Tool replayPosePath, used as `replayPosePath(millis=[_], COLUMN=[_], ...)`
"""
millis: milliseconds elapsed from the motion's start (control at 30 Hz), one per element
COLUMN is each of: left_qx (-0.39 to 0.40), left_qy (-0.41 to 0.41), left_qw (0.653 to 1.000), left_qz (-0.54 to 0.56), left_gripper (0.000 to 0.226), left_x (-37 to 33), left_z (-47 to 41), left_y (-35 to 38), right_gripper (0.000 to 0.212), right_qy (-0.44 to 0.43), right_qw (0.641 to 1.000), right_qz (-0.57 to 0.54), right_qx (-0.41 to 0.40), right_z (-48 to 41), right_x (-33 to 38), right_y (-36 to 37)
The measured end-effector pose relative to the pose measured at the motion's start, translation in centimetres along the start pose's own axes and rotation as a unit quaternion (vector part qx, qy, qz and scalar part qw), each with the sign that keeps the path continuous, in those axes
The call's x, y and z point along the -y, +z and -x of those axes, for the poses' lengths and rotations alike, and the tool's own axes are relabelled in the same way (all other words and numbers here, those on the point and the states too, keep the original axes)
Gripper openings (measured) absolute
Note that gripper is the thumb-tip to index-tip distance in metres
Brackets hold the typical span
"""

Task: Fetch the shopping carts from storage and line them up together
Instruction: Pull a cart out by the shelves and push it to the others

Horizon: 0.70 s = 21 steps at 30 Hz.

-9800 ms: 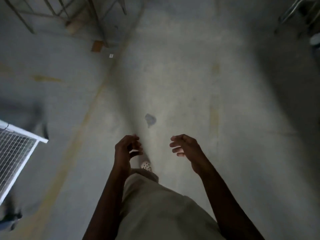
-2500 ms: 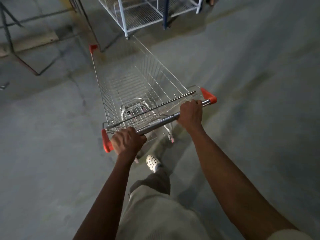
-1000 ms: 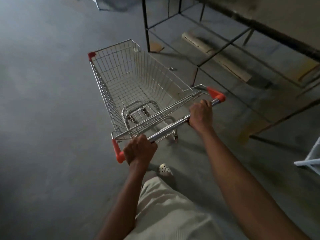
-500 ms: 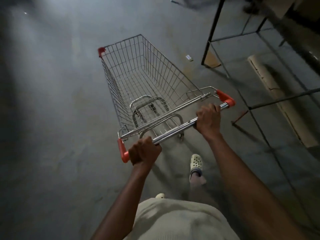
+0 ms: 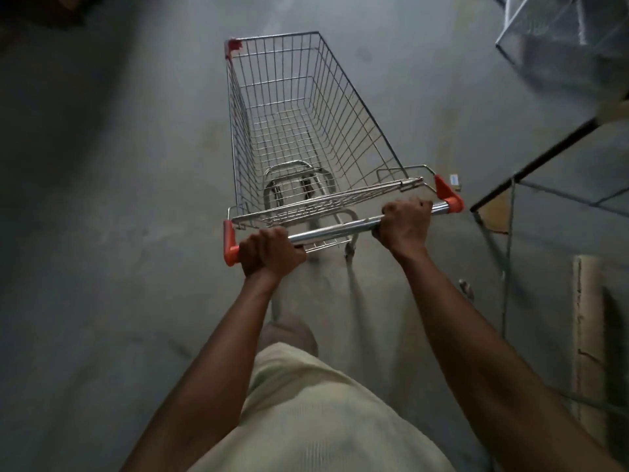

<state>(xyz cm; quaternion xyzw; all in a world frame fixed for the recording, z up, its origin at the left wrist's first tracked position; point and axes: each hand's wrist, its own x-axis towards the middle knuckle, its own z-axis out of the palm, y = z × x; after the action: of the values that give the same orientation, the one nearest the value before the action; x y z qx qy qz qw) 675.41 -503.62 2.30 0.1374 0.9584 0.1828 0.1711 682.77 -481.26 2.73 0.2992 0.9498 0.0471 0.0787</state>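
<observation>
An empty wire shopping cart (image 5: 292, 107) with red corner caps stands on the dim concrete floor straight ahead of me. Its chrome handle bar (image 5: 335, 228) runs across the middle of the view between two red end caps. My left hand (image 5: 270, 252) grips the bar near its left end. My right hand (image 5: 403, 223) grips it near the right end. Both arms stretch forward over my light trousers.
A dark metal rack frame (image 5: 531, 165) stands close on the right, with a pale board (image 5: 589, 328) lying on the floor under it. A wire basket or shelf (image 5: 558, 32) sits at the top right. Grey concrete floor (image 5: 112, 199) spreads to the left.
Ten seconds ago my hands were empty; now both grip the cart handle. Over the last second the cart has swung round, and the rack frame now lies at the right edge.
</observation>
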Motion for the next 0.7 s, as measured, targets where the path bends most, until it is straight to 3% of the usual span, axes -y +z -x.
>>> replayPosePath(millis=[100, 233, 433, 533, 700], left_qx=[-0.003, -0.113, -0.163, -0.138, -0.166], left_qy=[-0.042, -0.015, -0.043, -0.064, -0.073], left_qw=[0.999, 0.989, 0.978, 0.985, 0.980], left_qz=[-0.003, -0.098, -0.124, -0.079, -0.088], left_gripper=[0.039, 0.028, 0.025, 0.026, 0.025], left_x=[-2.7, -4.9, -8.8, -9.9, -11.6], left_z=[-5.1, -13.4, -26.3, -33.3, -45.5], left_y=[-0.6, -1.3, -2.9, -4.1, -7.3], right_gripper=[0.027, 0.022, 0.020, 0.017, 0.015], right_qy=[-0.021, -0.044, -0.073, -0.093, -0.122], right_qw=[1.000, 0.998, 0.997, 0.995, 0.992], right_qz=[0.014, -0.004, 0.004, 0.003, -0.006], right_qx=[-0.010, -0.039, -0.034, -0.027, -0.032], right_z=[-7.4, -18.4, -34.8, -42.4, -55.4], right_x=[-0.1, 0.2, 2.2, 3.9, 7.8], right_y=[-0.5, -1.4, -3.8, -5.1, -7.1])
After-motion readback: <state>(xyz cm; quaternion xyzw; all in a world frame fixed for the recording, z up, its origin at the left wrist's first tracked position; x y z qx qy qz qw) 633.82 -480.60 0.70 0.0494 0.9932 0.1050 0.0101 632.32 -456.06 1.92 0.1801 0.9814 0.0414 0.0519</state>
